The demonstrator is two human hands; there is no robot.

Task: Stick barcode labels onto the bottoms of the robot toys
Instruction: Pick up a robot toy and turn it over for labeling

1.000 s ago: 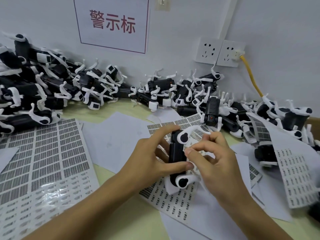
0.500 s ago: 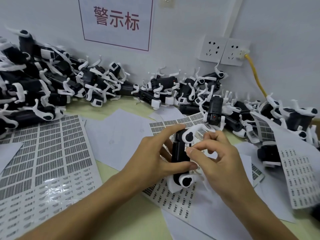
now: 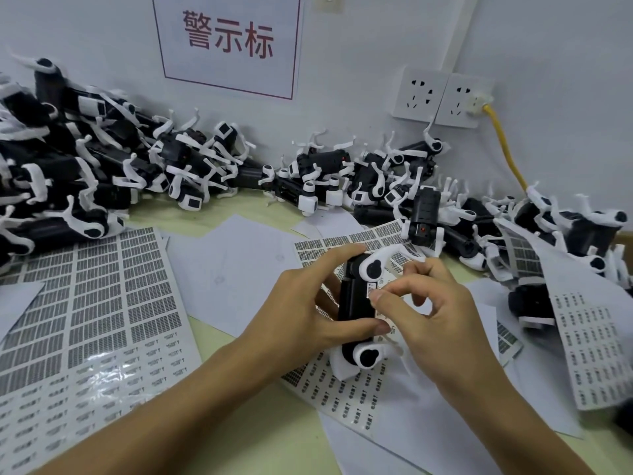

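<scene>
1. The tabletop [image 3: 274, 419] carries label sheets [image 3: 92, 303] and, along the wall, a heap of robot toys [image 3: 85, 173].
2. The left hand [image 3: 301, 313] has its grip curled round one black-and-white robot toy [image 3: 354, 303], held above the sheets.
3. The right hand [image 3: 435, 317] pinches what appears to be a barcode label [image 3: 372, 290] against the toy's black body.

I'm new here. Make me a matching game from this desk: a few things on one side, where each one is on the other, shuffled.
Things:
1. robot toy
2. yellow cable
3. red-lettered sign
4. big label sheet

Places:
a. on the wall, top middle
b. flat on the desk, left
c. held in the left hand
d. plugged into the wall socket

Pairs: 1-c, 2-d, 3-a, 4-b
</scene>
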